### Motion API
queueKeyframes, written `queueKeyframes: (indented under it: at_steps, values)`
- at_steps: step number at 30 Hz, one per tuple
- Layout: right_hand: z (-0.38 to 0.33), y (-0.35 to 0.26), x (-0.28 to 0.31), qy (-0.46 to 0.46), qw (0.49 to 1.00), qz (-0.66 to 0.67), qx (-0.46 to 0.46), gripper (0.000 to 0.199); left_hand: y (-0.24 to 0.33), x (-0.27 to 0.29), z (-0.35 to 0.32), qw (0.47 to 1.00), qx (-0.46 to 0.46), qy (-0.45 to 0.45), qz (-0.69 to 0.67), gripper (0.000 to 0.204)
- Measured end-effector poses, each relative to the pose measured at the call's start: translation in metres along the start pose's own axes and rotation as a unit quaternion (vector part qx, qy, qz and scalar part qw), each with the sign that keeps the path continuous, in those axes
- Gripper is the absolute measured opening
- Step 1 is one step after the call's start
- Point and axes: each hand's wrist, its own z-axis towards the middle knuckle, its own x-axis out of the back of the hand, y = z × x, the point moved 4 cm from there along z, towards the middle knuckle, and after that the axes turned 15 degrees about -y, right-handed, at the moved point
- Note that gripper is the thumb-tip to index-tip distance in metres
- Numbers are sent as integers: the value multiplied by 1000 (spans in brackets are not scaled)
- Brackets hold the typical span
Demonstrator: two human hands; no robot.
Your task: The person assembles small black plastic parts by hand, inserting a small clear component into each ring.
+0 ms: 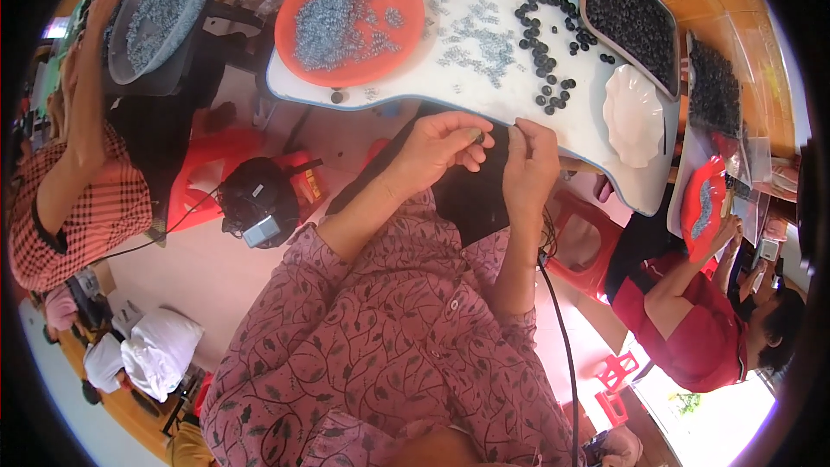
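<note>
My left hand [443, 151] is closed in front of the table's near edge. Thumb and fingers pinch a small dark round piece [480, 137], mostly covered by the fingertips. Close to its right, my right hand [530, 169] has thumb and forefinger drawn together at the table edge; whatever they hold is hidden. Beyond the hands, small clear coil-like pieces [480, 43] lie scattered on the white table [415, 78]. More of them are heaped [333, 30] on an orange plate [405, 47]. Loose black round pieces [540, 47] form a curving line to the right.
A scalloped white dish [635, 117] sits at the table's right, below a tray of black pieces [631, 13]. At left, a person's arm [82, 121] is near a clear basin [130, 69]. Another person in red [683, 324] works at right. Red stools [584, 238] flank me.
</note>
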Motion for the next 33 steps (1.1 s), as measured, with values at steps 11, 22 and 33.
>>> queueKeyframes:
  at_steps: [11, 22, 33]
  values:
    - [-22, 12, 1, -36, 868, 488, -85, 19, -5, -14, 6, 994, -26, -31, -103, 25]
    - [-26, 1, 2, -14, 897, 440, -49, 16, -9, -19, 5, 987, -25, -43, -156, 24]
    - [-30, -15, 4, -13, 935, 354, -6, 17, -7, -25, -2, 989, -36, -45, -140, 22]
